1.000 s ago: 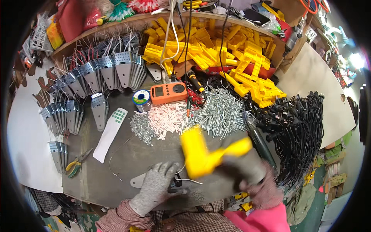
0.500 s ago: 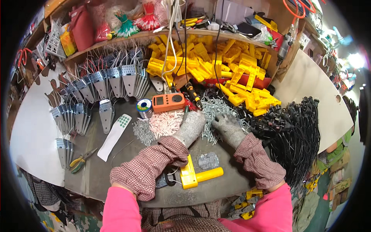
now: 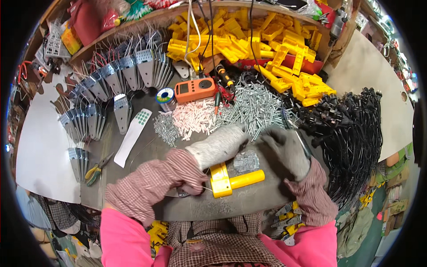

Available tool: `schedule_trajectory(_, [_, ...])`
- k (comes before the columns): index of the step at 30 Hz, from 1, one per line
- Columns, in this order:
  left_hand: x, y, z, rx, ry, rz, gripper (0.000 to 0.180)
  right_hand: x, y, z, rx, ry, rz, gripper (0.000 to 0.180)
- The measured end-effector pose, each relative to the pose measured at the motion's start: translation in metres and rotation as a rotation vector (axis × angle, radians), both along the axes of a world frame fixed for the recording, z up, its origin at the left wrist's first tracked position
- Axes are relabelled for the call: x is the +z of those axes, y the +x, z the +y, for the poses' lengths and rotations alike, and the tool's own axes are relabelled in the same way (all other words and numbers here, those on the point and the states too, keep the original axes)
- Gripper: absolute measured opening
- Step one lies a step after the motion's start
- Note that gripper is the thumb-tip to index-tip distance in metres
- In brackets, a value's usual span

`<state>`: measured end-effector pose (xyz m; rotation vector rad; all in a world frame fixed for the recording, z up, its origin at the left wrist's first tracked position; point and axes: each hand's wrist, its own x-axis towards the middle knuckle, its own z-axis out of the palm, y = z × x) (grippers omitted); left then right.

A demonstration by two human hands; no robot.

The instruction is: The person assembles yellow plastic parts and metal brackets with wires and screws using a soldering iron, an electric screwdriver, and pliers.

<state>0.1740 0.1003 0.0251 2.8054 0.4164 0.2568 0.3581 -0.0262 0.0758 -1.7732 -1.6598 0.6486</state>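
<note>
My left hand (image 3: 222,143), in a grey glove, is closed above the near edge of the screw pile (image 3: 253,107). Its fingertips are bunched and mostly hidden, so what they hold does not show. Below it lies a yellow plastic housing with a round handle (image 3: 247,178), a white wire at its left side. A clear lumpy packet (image 3: 246,161) sits beside the housing. My right hand (image 3: 287,149), also gloved and slightly blurred, is to the right of the packet, thumb and forefinger apart. A slim dark rod-shaped tool (image 3: 304,144) runs along its outer side, seemingly held there.
Pink sleeves (image 3: 191,118), small metal parts (image 3: 167,129), a solder spool (image 3: 165,97) and an orange meter (image 3: 195,90) lie beyond. Metal plates (image 3: 147,66) and pliers (image 3: 98,170) are left. Yellow housings (image 3: 284,58) are heaped behind; black plugged cables (image 3: 351,142) fill the right.
Both hands have drawn back nearer me from the screw pile. My right hand has moved right and turned, and the dark rod now shows along it. The view has shifted slightly.
</note>
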Motion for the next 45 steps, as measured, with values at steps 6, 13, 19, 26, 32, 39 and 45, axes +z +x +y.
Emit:
schedule_trajectory(6, [0.016, -0.029, -0.037, 0.139, -0.632, -0.031, 0.027, -0.037, -0.014, -0.066, 0.093, 0.206, 0.117, 0.013])
schedule_trajectory(13, [0.004, -0.028, -0.042, 0.066, -0.551, 0.013, 0.026, -0.076, -0.053, -0.056, 0.442, 0.339, -0.047, 0.016])
schedule_trajectory(19, [0.009, -0.026, -0.054, 0.036, -0.397, 0.163, 0.03, -0.075, -0.048, -0.062, 0.535, 0.217, -0.11, 0.024])
schedule_trajectory(26, [0.01, -0.03, -0.055, 0.142, -0.516, 0.049, 0.026, -0.077, -0.048, -0.063, 0.53, 0.155, -0.109, 0.028])
schedule_trajectory(32, [0.007, -0.028, -0.041, -0.049, -0.541, 0.201, 0.03, -0.077, -0.049, -0.059, 0.454, 0.219, -0.095, 0.028])
schedule_trajectory(39, [0.033, -0.032, -0.049, -0.091, -0.427, 0.38, 0.029, -0.075, -0.048, -0.063, 0.407, 0.219, 0.129, 0.016])
schedule_trajectory(45, [0.035, -0.06, -0.042, -0.22, -0.178, 0.419, 0.048, -0.073, -0.045, -0.069, 0.473, 0.202, -0.017, 0.011])
